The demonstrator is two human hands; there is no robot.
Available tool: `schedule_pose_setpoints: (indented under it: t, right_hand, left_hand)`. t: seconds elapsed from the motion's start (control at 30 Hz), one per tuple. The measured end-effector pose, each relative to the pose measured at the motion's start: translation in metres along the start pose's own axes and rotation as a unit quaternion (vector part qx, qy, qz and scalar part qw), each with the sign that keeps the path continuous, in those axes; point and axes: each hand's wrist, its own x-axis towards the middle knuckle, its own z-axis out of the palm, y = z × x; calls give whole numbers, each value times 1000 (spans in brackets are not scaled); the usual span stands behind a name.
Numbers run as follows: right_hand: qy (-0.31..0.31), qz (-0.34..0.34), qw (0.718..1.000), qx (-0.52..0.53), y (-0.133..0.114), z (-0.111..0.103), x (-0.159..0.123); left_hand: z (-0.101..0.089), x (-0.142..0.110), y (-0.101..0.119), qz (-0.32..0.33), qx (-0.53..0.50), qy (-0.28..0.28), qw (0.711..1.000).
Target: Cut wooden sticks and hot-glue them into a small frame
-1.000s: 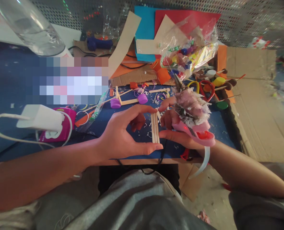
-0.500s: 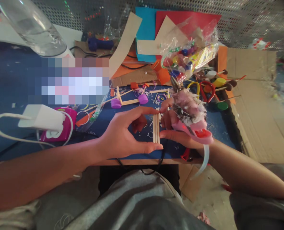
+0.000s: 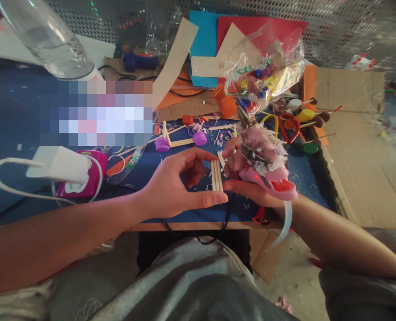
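Note:
My left hand (image 3: 181,183) pinches a small flat row of wooden craft sticks (image 3: 217,174) between the thumb, at its near end, and a finger at its far end. My right hand (image 3: 240,178) is closed around a pink hot glue gun (image 3: 263,176). Its front part is caked with stringy glue and scraps, and the nozzle points away from me. A translucent glue stick (image 3: 286,223) hangs out of its back end. Beside my right fingers shows a small loose stick piece (image 3: 221,157); whether they touch it is unclear. A stick frame with purple wheels (image 3: 162,143) lies beyond my left hand.
A white charger (image 3: 59,167) sits plugged into a pink socket box (image 3: 92,178) at left, behind it a water bottle (image 3: 57,44). Red-handled scissors (image 3: 290,127), a plastic bag of parts (image 3: 265,71) and cardboard (image 3: 358,156) lie right. A black cable (image 3: 224,223) crosses the table's front edge.
The stick row has tilted in my left hand, and my left thumb now overlaps its near end. A loose stick piece shows apart from the row. The glue gun has hardly moved.

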Motion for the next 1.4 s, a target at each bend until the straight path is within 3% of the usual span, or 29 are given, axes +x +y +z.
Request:
schedule_pose_setpoints:
  t: [0.17,0.33,0.5,0.73,1.0,1.4]
  right_hand:
    - [25,-9,1000,1,-2,2,2]
    - [10,-74,993,-92,-5,-3,6]
    - [-17,-117,989,-88,-8,-4,10]
    - [-15,-132,988,-76,-8,-2,10]
    - [3,-129,991,-41,-3,3,7]
    - [-22,-107,994,-27,-8,-1,6]
  left_hand:
    - [-1,1,2,-51,-21,-23,998]
    - [-1,0,2,-64,-18,-46,997]
    - [0,-2,1,-80,-22,-62,995]
    - [2,-3,2,-84,-57,-102,990]
    - [4,-4,-5,-95,-97,-117,984]
    - [5,-4,0,-106,-117,-120,980]
